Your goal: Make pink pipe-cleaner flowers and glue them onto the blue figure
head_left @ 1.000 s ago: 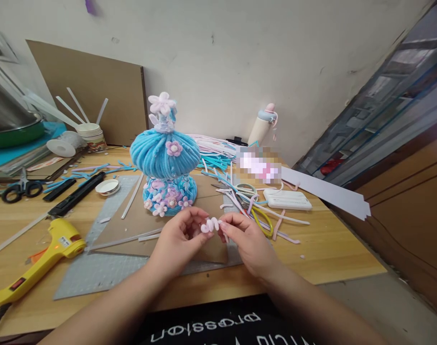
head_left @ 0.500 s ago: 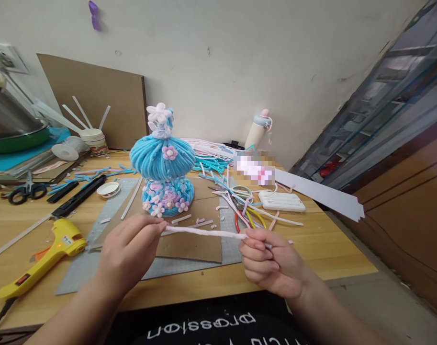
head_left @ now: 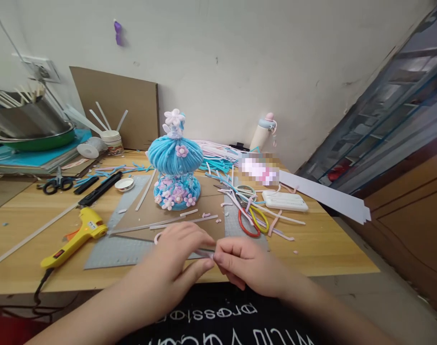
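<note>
My left hand (head_left: 178,254) and my right hand (head_left: 245,266) are close together at the table's near edge, both pinched on a thin pale pink pipe cleaner (head_left: 203,253). One end of it curls out past my left hand (head_left: 157,237). Behind them, on a brown cardboard sheet (head_left: 139,220), stands a blue fuzzy pipe-cleaner ornament (head_left: 175,165) with pink and white flowers.
A yellow glue gun (head_left: 76,237) lies at the left on the grey cutting mat (head_left: 106,249). Black scissors (head_left: 56,183), a utility knife (head_left: 99,188), loose pipe cleaners (head_left: 240,201), a white box (head_left: 285,201) and a bottle (head_left: 263,130) lie about on the wooden table (head_left: 329,249).
The coiled pipe cleaner was pulled out straight between my hands, then my hands came back together and lower, near the table edge. The camera view shifted left.
</note>
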`<state>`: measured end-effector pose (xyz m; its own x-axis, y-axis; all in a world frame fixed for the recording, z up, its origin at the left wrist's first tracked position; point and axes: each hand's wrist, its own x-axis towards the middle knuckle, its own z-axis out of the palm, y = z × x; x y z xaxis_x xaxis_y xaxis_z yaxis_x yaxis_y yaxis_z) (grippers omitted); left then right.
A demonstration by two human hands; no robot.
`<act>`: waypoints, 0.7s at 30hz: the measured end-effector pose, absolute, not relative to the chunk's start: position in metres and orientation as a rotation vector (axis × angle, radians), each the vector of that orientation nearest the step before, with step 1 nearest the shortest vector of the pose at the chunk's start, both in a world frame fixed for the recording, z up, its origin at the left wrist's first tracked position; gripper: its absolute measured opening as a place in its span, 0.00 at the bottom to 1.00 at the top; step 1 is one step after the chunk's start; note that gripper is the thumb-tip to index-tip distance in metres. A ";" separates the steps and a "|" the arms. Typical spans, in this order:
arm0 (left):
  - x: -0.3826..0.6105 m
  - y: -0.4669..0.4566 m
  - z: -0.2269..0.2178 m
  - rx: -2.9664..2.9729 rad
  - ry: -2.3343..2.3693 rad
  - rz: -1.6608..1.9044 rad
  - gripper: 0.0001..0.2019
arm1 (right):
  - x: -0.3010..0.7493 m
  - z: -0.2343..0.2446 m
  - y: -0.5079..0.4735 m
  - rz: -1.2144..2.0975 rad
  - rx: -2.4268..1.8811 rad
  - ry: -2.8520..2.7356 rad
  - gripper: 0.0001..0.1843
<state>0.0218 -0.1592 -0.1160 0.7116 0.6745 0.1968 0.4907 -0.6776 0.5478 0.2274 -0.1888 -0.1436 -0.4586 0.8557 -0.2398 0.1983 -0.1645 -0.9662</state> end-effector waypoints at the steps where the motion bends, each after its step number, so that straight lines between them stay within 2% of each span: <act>1: 0.028 -0.160 -0.116 2.420 0.893 0.478 0.12 | 0.225 -0.141 -0.190 1.629 -1.224 -1.616 0.18; 3: 0.037 -0.160 -0.120 2.340 0.904 0.384 0.17 | 0.223 -0.138 -0.191 1.596 -1.233 -1.636 0.15; 6: 0.039 -0.162 -0.127 2.254 0.918 0.379 0.16 | 0.226 -0.136 -0.196 1.420 -1.261 -1.831 0.12; 10: 0.032 -0.172 -0.133 2.241 0.912 0.362 0.13 | 0.232 -0.137 -0.207 0.688 -1.165 -2.380 0.11; 13: 0.021 -0.178 -0.132 2.279 0.918 0.333 0.13 | 0.242 -0.135 -0.215 0.312 -1.080 -2.558 0.12; 17: 0.001 -0.180 -0.129 2.342 0.998 0.333 0.13 | 0.267 -0.131 -0.217 0.063 -1.126 -2.542 0.15; 21: -0.019 -0.179 -0.133 2.386 1.068 0.358 0.12 | 0.302 -0.133 -0.213 -0.030 -1.158 -2.443 0.15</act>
<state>-0.0187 -0.1791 -0.1333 0.6583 0.7519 0.0351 0.6212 -0.5690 0.5388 0.3025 -0.2127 -0.1332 -0.5563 0.7325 0.3923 0.7420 0.6505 -0.1623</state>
